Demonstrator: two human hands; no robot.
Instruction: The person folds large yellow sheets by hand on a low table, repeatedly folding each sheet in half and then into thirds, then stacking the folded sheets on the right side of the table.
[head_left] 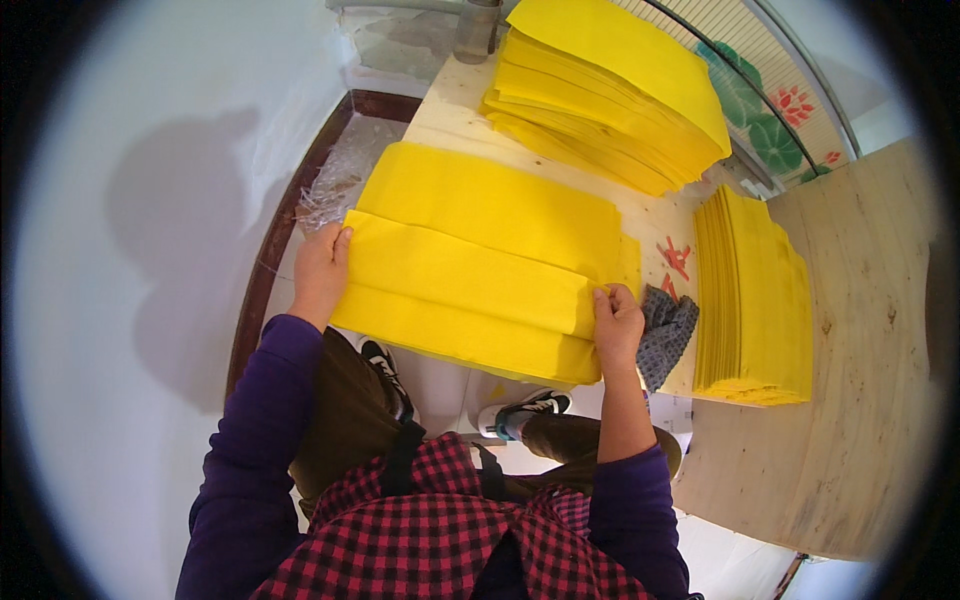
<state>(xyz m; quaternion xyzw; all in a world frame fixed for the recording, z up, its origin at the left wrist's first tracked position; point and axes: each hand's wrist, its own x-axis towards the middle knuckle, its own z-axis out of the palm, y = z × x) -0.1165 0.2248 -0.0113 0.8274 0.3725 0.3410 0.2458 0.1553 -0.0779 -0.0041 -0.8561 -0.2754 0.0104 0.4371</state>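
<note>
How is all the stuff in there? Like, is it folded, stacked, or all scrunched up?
Soft yellow fabric sheet: held at both sides, layers overlapping
Left hand: gripping the sheet
Right hand: pinching the sheet
Large yellow fabric stack at the back: piled, edges uneven
Yellow fabric stack on the right: piled in layers
Dark grey dimpled cloth: scrunched up
Thin red strips: loose, some crossing
Clear plastic wrap: crumpled

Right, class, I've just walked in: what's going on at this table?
A person's left hand and right hand pinch opposite ends of a yellow sheet, apparently folded. Beyond it on the table is a yellow far stack; a right stack is also yellow. A grey cloth lies by the right hand.
</note>
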